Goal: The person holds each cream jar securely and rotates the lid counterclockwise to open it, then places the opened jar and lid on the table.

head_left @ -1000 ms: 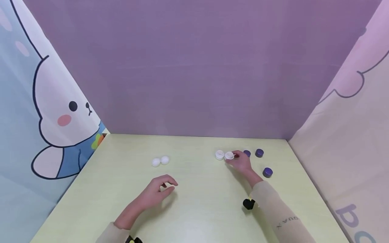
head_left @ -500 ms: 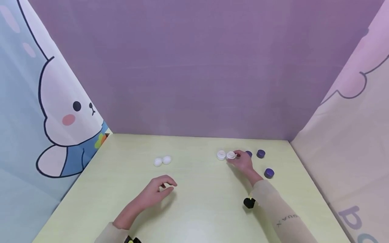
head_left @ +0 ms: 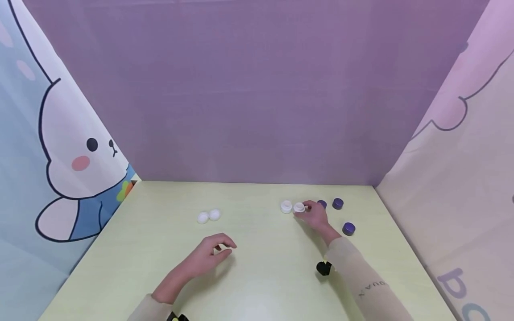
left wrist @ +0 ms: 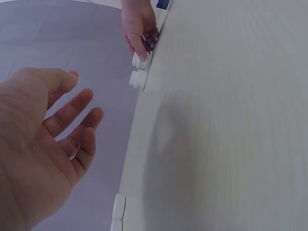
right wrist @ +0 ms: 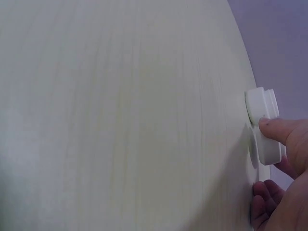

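The pale green worktop [head_left: 257, 276] is bordered by purple and cartoon-printed walls. Above its near middle the left hand [head_left: 209, 256] is held relaxed, fingers loosely curled, grasping nothing. Farther right, a white case [head_left: 292, 207] (two joined round cups) is pinched at one cup by the right hand [head_left: 315, 216]. Three purple caps [head_left: 348, 228] and two white caps [head_left: 209, 216] are scattered.

White double-cup case [head_left: 292, 207], uncapped, flat on table, pinched at right cup
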Available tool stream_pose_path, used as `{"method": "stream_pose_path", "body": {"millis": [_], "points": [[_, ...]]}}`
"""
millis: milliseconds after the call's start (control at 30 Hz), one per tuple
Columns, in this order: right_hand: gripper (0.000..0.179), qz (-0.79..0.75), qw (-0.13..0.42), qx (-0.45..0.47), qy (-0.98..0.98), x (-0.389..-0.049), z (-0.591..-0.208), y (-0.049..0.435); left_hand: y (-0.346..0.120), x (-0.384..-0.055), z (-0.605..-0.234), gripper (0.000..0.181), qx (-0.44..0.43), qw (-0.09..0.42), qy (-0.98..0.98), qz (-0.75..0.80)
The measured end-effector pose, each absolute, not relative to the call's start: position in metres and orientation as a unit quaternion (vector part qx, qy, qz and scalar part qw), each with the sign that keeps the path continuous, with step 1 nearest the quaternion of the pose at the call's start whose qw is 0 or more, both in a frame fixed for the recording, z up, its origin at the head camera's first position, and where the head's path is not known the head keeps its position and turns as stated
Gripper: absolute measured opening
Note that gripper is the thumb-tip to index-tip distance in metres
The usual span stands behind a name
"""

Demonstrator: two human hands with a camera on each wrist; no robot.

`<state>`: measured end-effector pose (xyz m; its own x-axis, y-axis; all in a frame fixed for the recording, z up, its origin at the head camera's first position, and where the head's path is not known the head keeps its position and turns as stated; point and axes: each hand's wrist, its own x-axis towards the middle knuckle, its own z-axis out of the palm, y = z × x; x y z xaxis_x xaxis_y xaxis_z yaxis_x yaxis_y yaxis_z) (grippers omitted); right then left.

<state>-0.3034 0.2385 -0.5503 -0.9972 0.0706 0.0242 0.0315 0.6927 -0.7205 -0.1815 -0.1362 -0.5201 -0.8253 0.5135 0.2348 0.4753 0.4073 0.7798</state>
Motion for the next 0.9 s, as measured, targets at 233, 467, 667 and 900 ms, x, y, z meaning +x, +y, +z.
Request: {"method": "stream_pose_path", "body": {"millis": [233,467,667,900], "points": [[0.048,0.383,0.012,-0.037,-0.923,-0.3053,-0.5502,0.2341,-0.1417,-0.1808,-0.5216,0.013,0.298,0.052,0.839,0.452],[0.049,0.373,0.004,-0.042,-0.927,-0.3053,-0.5546,0.2330,-0.1443,-0.1780,-0.5225,0.013,0.310,0.059,0.833,0.454],[0.049,0.362,0.008,-0.043,-0.931,-0.3046,-0.5563,0.2329,-0.1439,-0.1773,-0.5246,0.014,0.306,0.070,0.833,0.457],[0.055,0.349,0.009,-0.039,-0.936,-0.3074,-0.5540,0.2306,-0.1444,-0.1778,-0.5244,0.014,0.300,0.084,0.828,0.466]]}}
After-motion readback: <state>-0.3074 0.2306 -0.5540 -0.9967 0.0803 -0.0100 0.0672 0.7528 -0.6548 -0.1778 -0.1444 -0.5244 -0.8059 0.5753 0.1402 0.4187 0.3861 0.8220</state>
